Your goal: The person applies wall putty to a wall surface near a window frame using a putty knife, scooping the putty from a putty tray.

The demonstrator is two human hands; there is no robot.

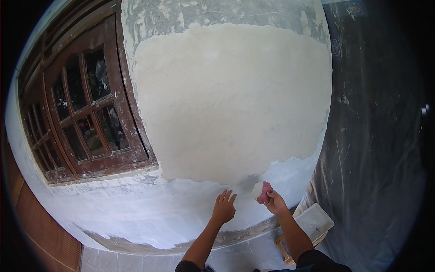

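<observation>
My right hand grips a pinkish-red putty spreader, thumb on its face. White putty covers the spreader's left edge. To its left, my left hand is raised before the lower wall with its fingers apart and nothing in it; whether it touches the wall, I cannot tell. Both hands are just below a broad cream-coloured coat of plaster with ragged edges. Whiter wall shows beneath that coat, and patchy grey wall above it.
A brown wooden window with glass panes is on the left. Dark plastic sheeting hangs at the right. By my right forearm, a whitish tray rests on a wooden stool. Grey tiles cover the floor.
</observation>
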